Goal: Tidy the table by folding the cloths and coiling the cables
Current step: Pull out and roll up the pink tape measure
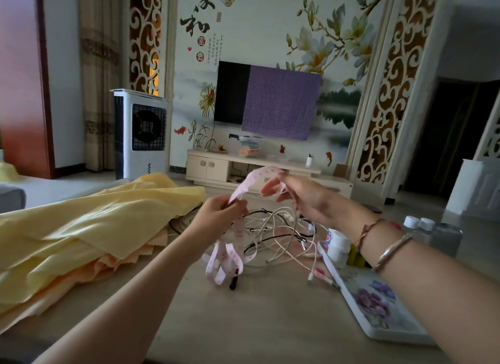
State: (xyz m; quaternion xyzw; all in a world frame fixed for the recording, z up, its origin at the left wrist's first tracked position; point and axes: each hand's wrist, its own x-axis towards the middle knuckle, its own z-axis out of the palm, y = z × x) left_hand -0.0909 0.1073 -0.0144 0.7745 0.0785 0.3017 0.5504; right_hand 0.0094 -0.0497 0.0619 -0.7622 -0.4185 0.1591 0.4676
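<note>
A pink measuring tape (250,182) stretches between both hands above the table. My left hand (219,214) pinches it lower down, and the rest of the tape hangs in loose loops to the tabletop. My right hand (297,195) pinches the tape's upper part between thumb and fingers. Under the hands lies a tangle of white and black cables (281,236). A heap of yellow cloths (89,233) covers the left side of the table, unfolded, with an orange layer below.
A floral tray (378,309) lies at the right with a white bottle (338,248) and clear bottles (422,228) by it. Bare tabletop (257,323) lies in front. Beyond the table stand a TV cabinet (216,168) and a white air cooler (140,133).
</note>
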